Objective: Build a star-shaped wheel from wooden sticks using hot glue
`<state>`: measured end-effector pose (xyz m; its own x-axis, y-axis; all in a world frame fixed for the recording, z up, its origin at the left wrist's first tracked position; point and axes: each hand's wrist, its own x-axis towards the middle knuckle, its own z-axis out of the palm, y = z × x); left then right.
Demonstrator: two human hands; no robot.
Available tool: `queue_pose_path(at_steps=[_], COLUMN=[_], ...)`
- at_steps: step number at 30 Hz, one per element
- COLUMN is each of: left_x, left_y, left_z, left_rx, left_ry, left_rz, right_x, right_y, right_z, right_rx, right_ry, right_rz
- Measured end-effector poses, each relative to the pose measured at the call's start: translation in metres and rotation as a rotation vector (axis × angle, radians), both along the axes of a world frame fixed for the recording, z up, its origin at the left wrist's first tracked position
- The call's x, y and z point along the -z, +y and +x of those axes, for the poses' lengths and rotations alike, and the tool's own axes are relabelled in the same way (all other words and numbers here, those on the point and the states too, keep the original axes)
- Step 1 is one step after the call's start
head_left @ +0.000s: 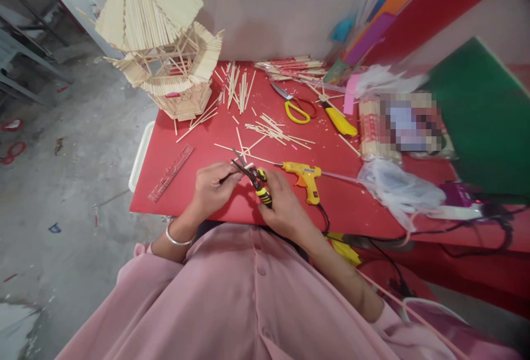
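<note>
My right hand point(284, 200) is wrapped round a pair of snips point(263, 193) with black-and-yellow handles; their dark blades are spread apart and point up and left. At the blades, my left hand point(217, 186) is closed in a pinch on a short, pale wooden stick point(249, 166), mostly hidden by fingers and blades. Just beyond both hands, thin sticks joined into a star shape point(245, 152) lie on the red table point(165, 153). A yellow glue gun point(304, 175) lies on its side to the right of my right hand, a clear glue stick in its back.
A stick-built pagoda model point(165, 45) stands at the back left. A clear ruler point(171, 173), loose sticks point(277, 131), scissors point(296, 110) and yellow-handled pliers point(339, 120) lie around. Bundled sticks point(375, 133), a plastic bag point(399, 189) and cables fill the right side.
</note>
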<state>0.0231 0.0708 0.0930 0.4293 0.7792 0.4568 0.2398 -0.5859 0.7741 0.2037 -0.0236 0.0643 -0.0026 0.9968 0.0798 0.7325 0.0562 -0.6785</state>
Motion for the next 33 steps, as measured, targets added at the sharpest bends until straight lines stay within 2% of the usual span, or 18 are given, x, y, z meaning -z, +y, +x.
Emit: queue_pose_path(at_steps=[7, 13, 18, 24, 29, 33], left_x=[-0.001, 0.001, -0.002, 0.000, 0.004, 0.001], left_y=[0.002, 0.000, 0.002, 0.005, 0.004, 0.005], left_z=[-0.002, -0.002, -0.004, -0.007, -0.007, -0.007], left_rx=[0.056, 0.063, 0.070, 0.090, 0.113, 0.097], left_ry=[-0.014, -0.010, -0.012, -0.010, -0.035, -0.041], left_rz=[-0.133, -0.165, -0.211, -0.301, -0.443, -0.438], right_x=[0.001, 0.006, 0.005, 0.008, 0.009, 0.008], right_y=[-0.001, -0.002, 0.000, -0.002, -0.003, -0.005], right_z=[0.004, 0.001, -0.001, -0.001, -0.002, -0.003], right_rx=[-0.022, 0.024, -0.012, -0.024, -0.026, -0.011], right_ry=[0.010, -0.062, 0.003, -0.009, -0.035, -0.004], right_rz=[0.009, -0.023, 0.055, 0.076, 0.039, 0.021])
